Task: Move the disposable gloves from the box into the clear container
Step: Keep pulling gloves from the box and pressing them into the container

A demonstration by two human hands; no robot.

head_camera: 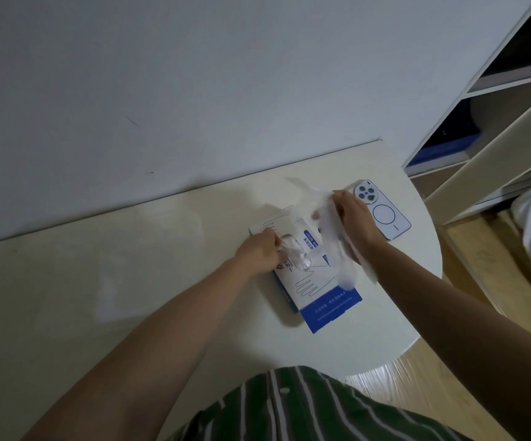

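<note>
Gloves [323,203] are gripped by the right hand [354,218] and pinched at the box [331,308] by the left hand [257,253]; none seem transferred yet.

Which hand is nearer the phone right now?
Right. The right hand, holding loose gloves, is directly beside the phone; the left hand pinches gloves at the box opening, farther away.

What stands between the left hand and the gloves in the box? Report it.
Nothing visible: the left hand is at the box opening, against the gloves there. The right hand holds a pulled-out bunch. No clear container is in view, so that path cannot be judged.
</note>
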